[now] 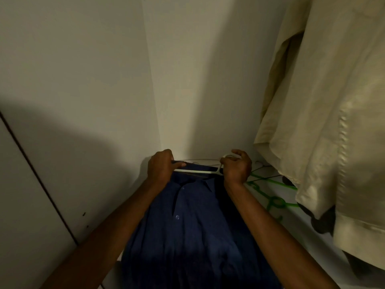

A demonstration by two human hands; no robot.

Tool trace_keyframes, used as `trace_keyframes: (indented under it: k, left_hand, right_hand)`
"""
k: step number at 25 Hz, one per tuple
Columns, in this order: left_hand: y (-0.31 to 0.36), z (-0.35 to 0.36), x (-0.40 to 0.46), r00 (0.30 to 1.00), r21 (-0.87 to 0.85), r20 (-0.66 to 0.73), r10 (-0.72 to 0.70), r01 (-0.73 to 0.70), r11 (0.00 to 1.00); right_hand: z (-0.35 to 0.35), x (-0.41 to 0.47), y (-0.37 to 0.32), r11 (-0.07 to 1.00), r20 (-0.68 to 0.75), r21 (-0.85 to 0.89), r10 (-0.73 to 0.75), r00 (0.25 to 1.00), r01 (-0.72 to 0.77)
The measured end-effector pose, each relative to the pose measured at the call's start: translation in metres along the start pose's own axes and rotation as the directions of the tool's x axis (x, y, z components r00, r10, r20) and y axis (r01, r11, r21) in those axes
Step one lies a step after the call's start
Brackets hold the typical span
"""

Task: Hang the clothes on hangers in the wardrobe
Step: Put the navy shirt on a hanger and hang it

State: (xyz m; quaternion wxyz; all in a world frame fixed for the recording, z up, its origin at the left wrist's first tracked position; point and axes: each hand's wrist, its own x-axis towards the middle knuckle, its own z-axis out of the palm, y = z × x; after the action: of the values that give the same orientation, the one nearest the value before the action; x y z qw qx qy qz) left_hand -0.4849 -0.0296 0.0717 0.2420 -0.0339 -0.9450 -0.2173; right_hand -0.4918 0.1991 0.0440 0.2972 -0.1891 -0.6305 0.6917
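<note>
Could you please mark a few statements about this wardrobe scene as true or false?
1. Both hands grip a white hanger at the collar of a dark blue shirt. True: left hand, right hand.
2. The shirt is red. False: it is dark blue.
3. A cream garment hangs on the right. True.
4. The green hangers hang from a rail. False: they lie on the wardrobe floor.

I see both bare forearms reaching forward, close together. My left hand (160, 166) curls, knuckles up, gripping a hanger (198, 171); my right hand (237, 166) curls round its hook end, wrist bent.
</note>
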Motion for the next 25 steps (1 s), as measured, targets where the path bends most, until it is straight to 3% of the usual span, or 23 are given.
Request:
trace_keyframes:
  k: [2,3,5,7,9,13,17,18,20,23,25]
  left_hand:
    - [0.01,0.018,-0.009,0.997,0.25,0.036,0.073,-0.08,0.965]
    - [0.014,0.025,-0.012,0.998,0.23,0.037,0.049,-0.056,0.972]
    - [0.022,0.031,-0.01,0.993,-0.022,0.054,-0.106,0.107,0.994]
    - [0.031,0.029,0.006,0.936,-0.323,0.183,-0.302,0.348,0.88]
    - [0.038,0.027,0.018,0.897,-0.473,0.274,-0.348,0.44,0.764]
    - [0.031,0.029,0.008,0.834,-0.553,0.355,-0.424,0.552,0.624]
    - [-0.002,0.039,-0.022,0.783,-0.591,0.415,-0.464,0.62,0.516]
    - [-0.005,0.04,-0.029,0.783,-0.582,0.422,-0.456,0.62,0.526]
    - [-0.011,0.043,-0.049,0.804,-0.522,0.401,-0.439,0.594,0.612]
    - [-0.017,0.042,-0.076,0.88,-0.339,0.151,-0.451,0.475,0.812]
    - [-0.019,0.045,-0.089,0.888,-0.303,0.1,-0.45,0.458,0.836]
  right_hand:
    - [0.007,-0.004,0.004,0.991,0.038,-0.087,-0.1,0.994,0.103]
    - [0.011,-0.005,0.007,0.981,0.078,-0.121,-0.146,0.986,0.155]
    - [0.017,-0.011,0.007,0.959,0.182,-0.157,-0.206,0.961,0.235]
    - [0.022,-0.019,0.002,0.932,0.31,-0.206,-0.226,0.923,0.297]
    - [0.032,-0.026,-0.003,0.871,0.386,-0.297,-0.266,0.883,0.392]
    - [0.049,-0.01,-0.004,0.85,0.453,-0.422,-0.105,0.885,0.316]
    - [0.038,0.005,0.034,0.778,0.69,-0.49,0.069,0.721,0.394]
    - [0.034,0.004,0.044,0.735,0.707,-0.522,0.088,0.702,0.433]
    - [0.023,0.001,0.053,0.666,0.673,-0.566,0.033,0.739,0.485]
    - [-0.008,-0.012,0.052,0.76,0.494,-0.529,-0.086,0.865,0.377]
    - [-0.037,-0.034,0.05,0.798,0.399,-0.532,-0.059,0.915,0.283]
